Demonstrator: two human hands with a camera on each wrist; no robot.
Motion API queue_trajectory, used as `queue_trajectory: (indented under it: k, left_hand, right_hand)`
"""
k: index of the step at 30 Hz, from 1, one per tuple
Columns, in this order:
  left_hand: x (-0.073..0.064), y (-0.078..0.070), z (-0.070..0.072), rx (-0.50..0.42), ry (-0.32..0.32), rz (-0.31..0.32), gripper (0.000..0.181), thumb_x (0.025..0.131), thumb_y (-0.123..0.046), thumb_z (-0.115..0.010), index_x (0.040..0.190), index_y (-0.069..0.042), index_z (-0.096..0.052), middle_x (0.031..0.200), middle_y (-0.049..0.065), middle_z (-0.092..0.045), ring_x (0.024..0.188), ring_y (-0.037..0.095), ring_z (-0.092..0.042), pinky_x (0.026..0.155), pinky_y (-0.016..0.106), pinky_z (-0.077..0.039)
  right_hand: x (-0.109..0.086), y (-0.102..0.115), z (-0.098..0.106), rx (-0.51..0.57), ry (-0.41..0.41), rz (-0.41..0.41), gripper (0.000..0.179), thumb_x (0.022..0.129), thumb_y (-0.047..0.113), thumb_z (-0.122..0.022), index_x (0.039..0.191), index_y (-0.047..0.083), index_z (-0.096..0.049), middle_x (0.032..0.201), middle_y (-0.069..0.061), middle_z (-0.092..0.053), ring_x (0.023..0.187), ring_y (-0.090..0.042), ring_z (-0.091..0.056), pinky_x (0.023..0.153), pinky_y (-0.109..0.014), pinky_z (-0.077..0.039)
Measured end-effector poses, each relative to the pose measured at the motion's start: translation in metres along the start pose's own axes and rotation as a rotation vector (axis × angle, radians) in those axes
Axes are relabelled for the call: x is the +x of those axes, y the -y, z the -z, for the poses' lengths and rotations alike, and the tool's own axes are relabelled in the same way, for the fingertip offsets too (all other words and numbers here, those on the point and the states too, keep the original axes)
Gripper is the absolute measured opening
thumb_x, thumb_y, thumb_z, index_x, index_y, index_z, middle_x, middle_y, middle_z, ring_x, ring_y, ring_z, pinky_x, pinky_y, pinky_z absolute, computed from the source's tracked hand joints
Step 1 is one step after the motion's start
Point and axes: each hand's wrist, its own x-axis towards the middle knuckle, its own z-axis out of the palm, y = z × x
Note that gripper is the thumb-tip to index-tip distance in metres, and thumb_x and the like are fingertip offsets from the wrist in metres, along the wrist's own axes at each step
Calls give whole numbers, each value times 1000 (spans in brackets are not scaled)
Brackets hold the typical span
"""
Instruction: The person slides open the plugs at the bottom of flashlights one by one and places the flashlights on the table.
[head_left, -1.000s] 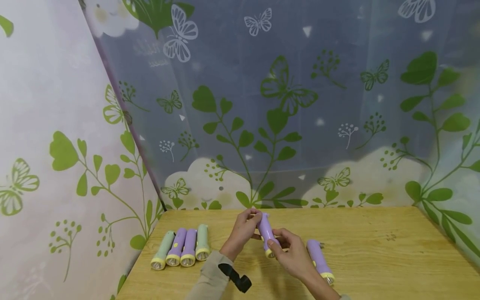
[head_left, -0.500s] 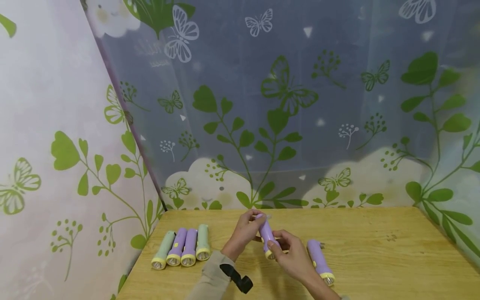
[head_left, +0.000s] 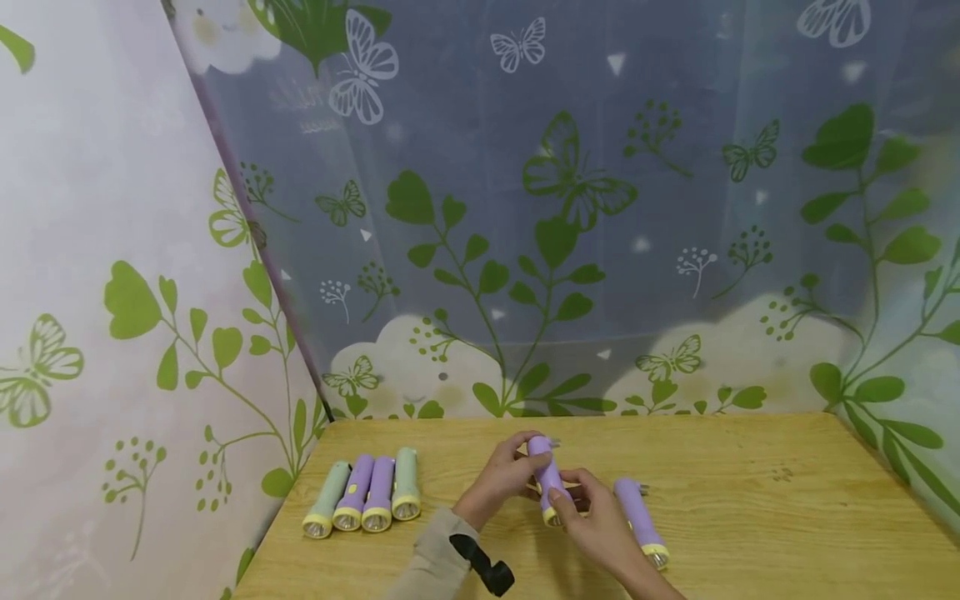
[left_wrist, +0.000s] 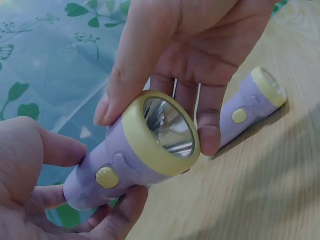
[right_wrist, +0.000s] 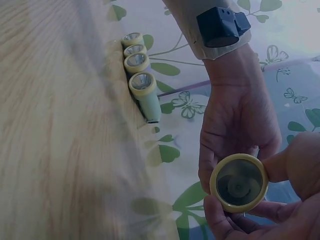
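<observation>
A purple flashlight (head_left: 548, 479) with a yellow rim is held in both hands above the table, its lens end angled down toward the person. My left hand (head_left: 501, 477) grips the tail end, where two metal prongs stick out to the right. Around the lens end, my right hand (head_left: 597, 521) has its thumb and fingers. A yellow button (left_wrist: 107, 177) faces up on the barrel in the left wrist view. The right wrist view looks straight into the round lens (right_wrist: 239, 183). Another purple flashlight (head_left: 637, 518) lies on the table beside the right hand, its prongs showing.
At the table's left lies a row of flashlights, two purple ones (head_left: 378, 492) between a green one (head_left: 327, 500) and another green one (head_left: 406, 483). The wooden table (head_left: 765, 508) ends at a patterned curtain (head_left: 570, 250) behind. A black strap camera (head_left: 483, 567) sits on the left wrist.
Both hands and the held flashlight have shifted slightly right. The flashlight has turned, so its prongs now point right, and the left thumb lies across its barrel.
</observation>
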Motion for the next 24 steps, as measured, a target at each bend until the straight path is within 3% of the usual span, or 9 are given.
queue_trajectory:
  k: [7,14,20,24]
  left_hand:
    - [-1,6,-11,-8,11,14,49,97,-19,-67,142,-5,-52,101,15,-64,77,19,-63,64,37,-59]
    - [-2,13,-25,-29,-26,41,50,96,-16,-68,139,-1,-51,98,14,-66,74,17,-61,60,30,-55]
    - [0,19,-37,10,-63,74,48,94,-17,-71,134,-1,-51,91,11,-69,68,14,-60,60,30,-53]
    - [0,23,-43,34,-87,96,49,92,-18,-73,132,-2,-51,81,7,-68,63,13,-59,58,28,-52]
  right_hand:
    - [-3,-9,4,-44,33,-26,42,100,20,-64,133,-5,-55,111,-18,-70,88,-20,-69,66,-30,-58]
    - [-13,-15,7,-228,1,-11,57,89,22,-78,134,-4,-55,113,-17,-70,93,-20,-68,70,-28,-55]
    - [-17,-19,11,-386,19,-14,63,87,19,-80,137,-6,-52,124,-20,-68,104,-29,-69,81,-42,-58]
    - [-19,-20,12,-490,20,28,61,86,19,-81,133,-10,-55,124,-23,-67,112,-36,-66,92,-51,-56]
